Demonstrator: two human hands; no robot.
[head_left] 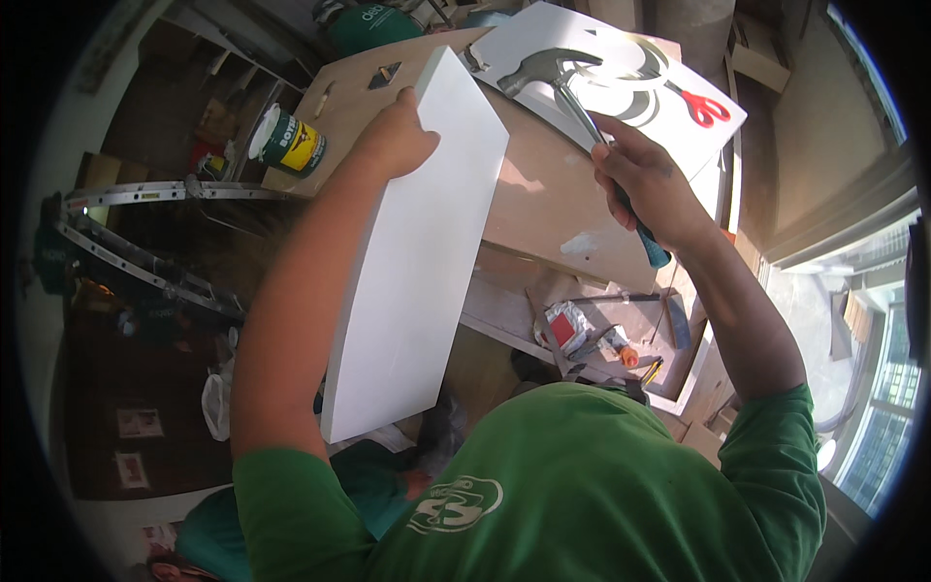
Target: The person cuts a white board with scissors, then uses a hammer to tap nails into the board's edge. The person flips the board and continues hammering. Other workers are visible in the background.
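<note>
My left hand (396, 138) is closed on the upper left edge of a long white board (417, 262), which slants from the workbench down toward my body. A claw hammer (582, 112) with a metal head and a teal grip end is held in my right hand (645, 179), its fingers wrapped round the handle. The hammer head is raised to the right of the board's upper end, apart from it. Behind the hammer lies a white panel (703, 160) with a roll of pale edging strip (652, 63) and red-handled scissors (706, 109) on it.
The wooden workbench (543, 209) spans the middle. A paint can (291, 144) stands at its left edge, beside an aluminium ladder (145, 194). Below the bench at right, a tray-like frame (601, 364) holds a foil packet, an orange-capped bottle and a yellow cutter. Windows are at far right.
</note>
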